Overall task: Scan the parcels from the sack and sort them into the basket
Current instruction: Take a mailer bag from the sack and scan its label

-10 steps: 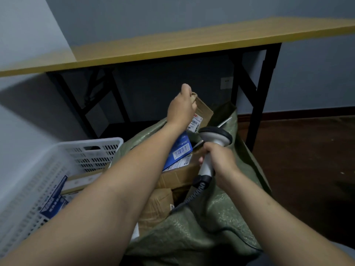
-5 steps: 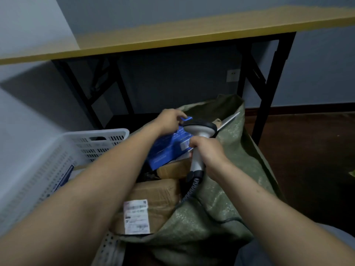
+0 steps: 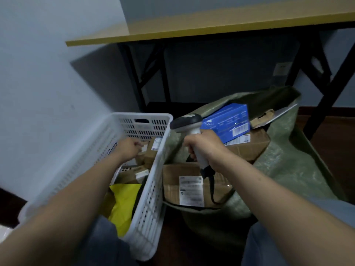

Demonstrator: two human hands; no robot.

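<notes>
Left of centre, the left hand [image 3: 130, 148] reaches down inside the white basket [image 3: 153, 181], fingers curled against a small brown parcel [image 3: 148, 150] that lies among other cartons above a yellow bag [image 3: 124, 200]; whether they pinch it or only touch it cannot be told, but the reach suggests a sorted parcel being set down. At centre, the right hand [image 3: 205, 146] wraps all its fingers round the handle of the scanner [image 3: 186, 121], held upright over the sack's mouth, probably so it is ready for the next label, its cable [image 3: 212, 191] trailing down across a labelled carton [image 3: 190, 185]. The green sack [image 3: 278, 169] stands open at the right, touching the basket's side, which keeps each transfer short. A blue box [image 3: 226, 121] lies on top with its barcode facing up, likely the next to scan. A table [image 3: 211, 25] spans the top of the frame
</notes>
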